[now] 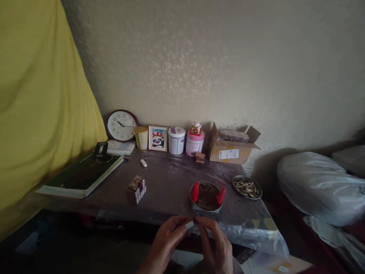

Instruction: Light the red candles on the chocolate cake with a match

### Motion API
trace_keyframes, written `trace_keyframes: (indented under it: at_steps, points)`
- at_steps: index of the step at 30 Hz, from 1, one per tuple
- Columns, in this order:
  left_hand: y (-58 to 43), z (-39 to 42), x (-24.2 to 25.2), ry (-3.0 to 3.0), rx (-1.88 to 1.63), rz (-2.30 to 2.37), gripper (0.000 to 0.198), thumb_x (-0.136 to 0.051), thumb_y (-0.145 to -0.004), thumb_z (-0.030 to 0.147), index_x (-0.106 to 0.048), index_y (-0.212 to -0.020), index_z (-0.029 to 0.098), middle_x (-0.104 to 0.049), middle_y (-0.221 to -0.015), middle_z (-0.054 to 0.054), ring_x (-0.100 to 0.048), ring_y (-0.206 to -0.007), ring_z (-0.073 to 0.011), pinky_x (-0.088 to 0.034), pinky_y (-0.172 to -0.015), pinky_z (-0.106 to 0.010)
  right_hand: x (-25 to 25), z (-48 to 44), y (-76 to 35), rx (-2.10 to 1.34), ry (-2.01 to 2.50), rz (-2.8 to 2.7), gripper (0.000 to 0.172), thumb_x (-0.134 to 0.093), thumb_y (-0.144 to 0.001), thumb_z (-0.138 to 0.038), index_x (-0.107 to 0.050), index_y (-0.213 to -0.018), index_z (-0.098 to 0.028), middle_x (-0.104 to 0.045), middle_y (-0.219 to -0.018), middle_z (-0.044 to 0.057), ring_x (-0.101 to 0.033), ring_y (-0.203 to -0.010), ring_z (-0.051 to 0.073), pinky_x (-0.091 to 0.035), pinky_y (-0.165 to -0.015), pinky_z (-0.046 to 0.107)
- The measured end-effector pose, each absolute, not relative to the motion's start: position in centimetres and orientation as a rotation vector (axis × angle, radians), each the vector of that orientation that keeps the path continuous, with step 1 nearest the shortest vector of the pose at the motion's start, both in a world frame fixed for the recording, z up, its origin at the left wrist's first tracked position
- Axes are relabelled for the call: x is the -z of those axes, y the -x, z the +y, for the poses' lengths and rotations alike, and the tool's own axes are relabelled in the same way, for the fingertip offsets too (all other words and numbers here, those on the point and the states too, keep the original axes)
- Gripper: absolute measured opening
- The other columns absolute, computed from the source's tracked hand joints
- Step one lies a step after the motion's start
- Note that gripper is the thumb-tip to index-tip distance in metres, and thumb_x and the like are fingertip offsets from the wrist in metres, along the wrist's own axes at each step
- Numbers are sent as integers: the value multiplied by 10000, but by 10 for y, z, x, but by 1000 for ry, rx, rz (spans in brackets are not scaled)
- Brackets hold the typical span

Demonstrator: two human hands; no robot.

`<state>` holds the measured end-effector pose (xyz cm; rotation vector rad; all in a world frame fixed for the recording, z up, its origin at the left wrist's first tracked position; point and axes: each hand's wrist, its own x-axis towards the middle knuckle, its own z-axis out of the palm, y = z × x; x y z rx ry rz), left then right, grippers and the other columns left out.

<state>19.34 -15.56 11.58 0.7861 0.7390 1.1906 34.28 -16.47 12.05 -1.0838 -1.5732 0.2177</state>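
Note:
My left hand (170, 238) is closed, with a small pale block (189, 225) pinched between thumb and fingers. My right hand (219, 246) is also closed, its fingertips meeting the left hand's at the block; a tiny dark spot shows there, too small to name. Both hands are in front of the table's near edge. Just beyond them stands a round bowl (207, 202) of dark, soil-like stuff, with a red upright piece (195, 191) at its left and a second red piece (220, 196), tilted, at its right. A cluster of small boxes (136, 190) lies farther left.
A plate of thin pale sticks (247, 187) sits at the table's right. Along the wall stand a clock (122, 125), a panda picture (158, 138), tins (176, 140) and an open carton (231, 152). A large green book (82, 174) lies left, near a yellow curtain (30, 75).

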Motion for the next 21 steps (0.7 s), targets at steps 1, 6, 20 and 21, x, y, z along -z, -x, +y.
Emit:
trace_keyframes:
  at_steps: [1,6,20,21]
  points:
    - [-194,-156,-117,-790,-1186,745,219,-694,-782,272,-722,-976,175,-738,-1041,-73,-618,-1039,-221,-446,-959,-349,-121,-166,-342,-262,1085,-1550,142,-601,-855,-180,-697,-950,-227,-749,-871,25,-716,-808,153,-543,-740,191]
    - [-193,-157,-119,-788,-1196,756,212,-699,-779,288,-719,-962,184,-736,-1019,-62,-613,-1053,-219,-440,-972,-345,-127,-169,-340,-728,1130,-1167,97,-662,-824,-295,-714,-854,-219,-754,-847,26,-696,-813,169,-534,-765,237]
    - [-197,-158,-122,-750,-1206,809,213,-725,-754,300,-735,-933,185,-737,-1006,-63,-623,-1022,-209,-460,-942,-326,-132,-162,-345,-1244,873,-489,270,-854,-601,-357,-701,-732,-177,-720,-763,14,-663,-664,139,-577,-708,276]
    - [-197,-158,-123,-754,-1205,812,210,-724,-755,296,-735,-937,190,-737,-1016,-61,-622,-1032,-211,-458,-947,-327,-132,-162,-345,-1256,863,-476,264,-855,-603,-346,-703,-735,-175,-722,-765,13,-664,-665,135,-576,-709,269]
